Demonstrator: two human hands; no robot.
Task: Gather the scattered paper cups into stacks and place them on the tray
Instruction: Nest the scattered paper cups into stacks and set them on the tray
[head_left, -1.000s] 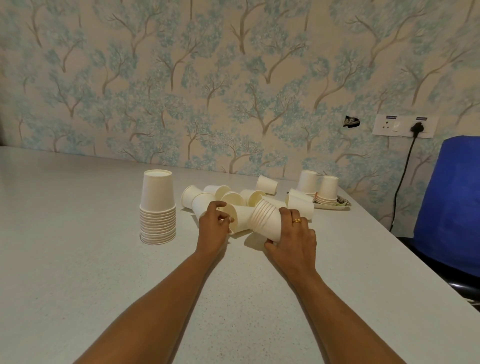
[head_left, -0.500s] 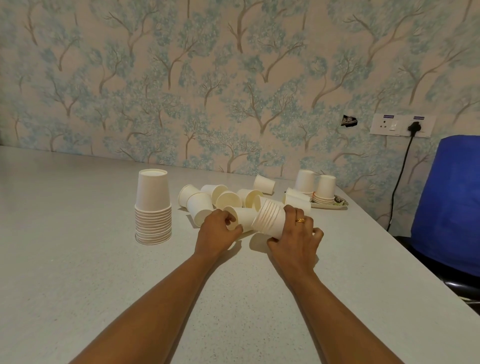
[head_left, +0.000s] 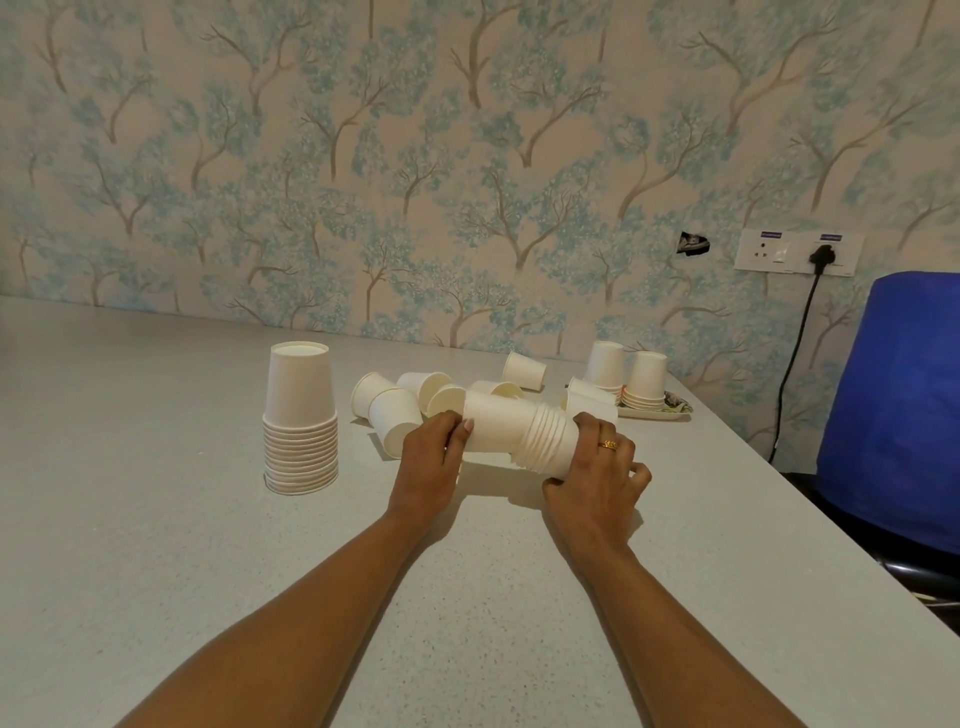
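A stack of white paper cups (head_left: 519, 435) lies sideways just above the table, held between both hands. My left hand (head_left: 427, 467) grips its closed bottom end. My right hand (head_left: 597, 475) curls round the rim end, where several rims show. Several loose cups (head_left: 396, 413) lie on their sides just behind the hands. An upside-down stack of cups (head_left: 300, 418) stands to the left. At the back right, two short upside-down stacks (head_left: 647, 382) stand on a small tray (head_left: 675, 413).
The grey table (head_left: 208, 545) ends at its right edge near a blue chair (head_left: 898, 415). A patterned wall with a socket and a black cable (head_left: 795, 338) runs behind the table.
My left hand has pushed a single cup into the stack that my right hand holds. The joined stack now lies level between both hands, slightly higher.
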